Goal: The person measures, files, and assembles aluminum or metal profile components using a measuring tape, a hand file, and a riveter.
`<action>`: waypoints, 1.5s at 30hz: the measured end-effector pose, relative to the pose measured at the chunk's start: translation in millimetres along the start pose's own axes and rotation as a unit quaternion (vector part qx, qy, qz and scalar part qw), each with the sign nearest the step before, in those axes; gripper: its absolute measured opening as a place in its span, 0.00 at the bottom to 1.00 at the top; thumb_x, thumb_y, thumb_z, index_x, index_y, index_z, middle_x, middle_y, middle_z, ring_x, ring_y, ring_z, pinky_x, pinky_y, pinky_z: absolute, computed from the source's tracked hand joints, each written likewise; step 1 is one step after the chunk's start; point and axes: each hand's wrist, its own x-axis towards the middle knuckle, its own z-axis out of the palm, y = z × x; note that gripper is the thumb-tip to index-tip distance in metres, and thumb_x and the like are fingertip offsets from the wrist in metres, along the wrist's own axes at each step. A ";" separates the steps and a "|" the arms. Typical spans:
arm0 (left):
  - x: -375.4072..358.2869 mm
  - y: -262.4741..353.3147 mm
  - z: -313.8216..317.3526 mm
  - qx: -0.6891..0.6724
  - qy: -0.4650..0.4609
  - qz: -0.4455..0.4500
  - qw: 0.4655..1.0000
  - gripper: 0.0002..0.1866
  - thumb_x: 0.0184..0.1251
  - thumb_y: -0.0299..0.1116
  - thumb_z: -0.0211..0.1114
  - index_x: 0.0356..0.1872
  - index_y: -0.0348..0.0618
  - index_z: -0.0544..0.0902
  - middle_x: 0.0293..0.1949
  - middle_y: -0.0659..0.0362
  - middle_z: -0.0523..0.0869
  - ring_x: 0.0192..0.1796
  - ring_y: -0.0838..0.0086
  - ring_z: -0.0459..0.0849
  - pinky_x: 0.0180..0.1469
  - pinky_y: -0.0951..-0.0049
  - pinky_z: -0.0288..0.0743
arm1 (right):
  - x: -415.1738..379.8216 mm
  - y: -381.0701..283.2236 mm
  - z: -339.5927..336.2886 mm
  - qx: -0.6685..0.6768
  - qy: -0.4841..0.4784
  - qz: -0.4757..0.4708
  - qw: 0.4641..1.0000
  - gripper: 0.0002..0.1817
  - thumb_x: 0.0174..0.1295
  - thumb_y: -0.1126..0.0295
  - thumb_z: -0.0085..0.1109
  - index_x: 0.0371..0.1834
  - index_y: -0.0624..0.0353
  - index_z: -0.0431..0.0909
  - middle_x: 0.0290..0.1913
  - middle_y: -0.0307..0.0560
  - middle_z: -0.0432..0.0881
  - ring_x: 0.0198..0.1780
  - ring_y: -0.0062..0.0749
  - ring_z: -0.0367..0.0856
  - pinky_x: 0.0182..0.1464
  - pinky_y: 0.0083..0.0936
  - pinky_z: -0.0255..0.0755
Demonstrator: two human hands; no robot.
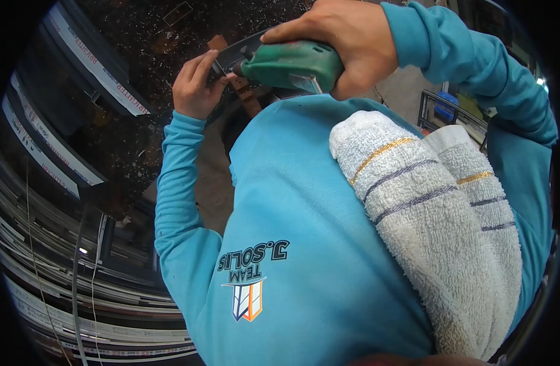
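My right hand (353, 46) is wrapped round a green power tool (292, 64), whose front end points left. Near that front end, my left hand (196, 84) has its fingers closed on the end of a dark metal profile (237, 53). The tool's tip meets the profile close to my left fingertips; the exact contact is too small to make out. Beneath lies a brown wooden strip (245, 94) with holes or notches.
Dark profiles with printed tape (88, 52) lie at the upper left. Many long bars (109, 305) are stacked at the lower left. Shavings dot the dark work surface (143, 36). A white striped towel (414, 201) hangs over my shoulder. A metal rack with a blue object (446, 106) stands right.
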 end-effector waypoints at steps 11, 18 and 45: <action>3.8 5.5 -8.3 0.109 -0.030 0.018 0.993 0.31 0.47 0.47 0.79 0.52 0.44 0.82 0.49 0.56 0.85 0.54 0.60 0.83 0.57 0.61 0.76 | -140.9 58.2 -11.7 0.268 0.183 -0.015 0.946 0.60 0.38 0.65 0.79 0.75 0.67 0.50 0.65 0.54 0.69 0.64 0.37 0.68 0.67 0.33 0.61; 58.9 31.9 -44.8 0.061 -0.024 -0.083 0.994 0.29 0.47 0.41 0.81 0.51 0.40 0.82 0.47 0.52 0.84 0.49 0.61 0.85 0.51 0.64 0.79 | -170.7 307.2 0.8 0.024 0.454 0.293 0.841 0.62 0.40 0.62 0.77 0.77 0.59 0.44 0.65 0.59 0.66 0.66 0.46 0.66 0.64 0.37 0.66; 238.3 -25.7 69.4 0.253 -0.119 -0.221 0.934 0.12 0.63 0.42 0.66 0.41 0.49 0.86 0.43 0.55 0.87 0.47 0.56 0.85 0.49 0.60 0.78 | -119.3 258.6 -62.3 0.348 0.416 -0.257 0.800 0.12 0.65 0.79 0.53 0.50 0.62 0.66 0.33 0.40 0.75 0.33 0.23 0.81 0.38 0.26 0.81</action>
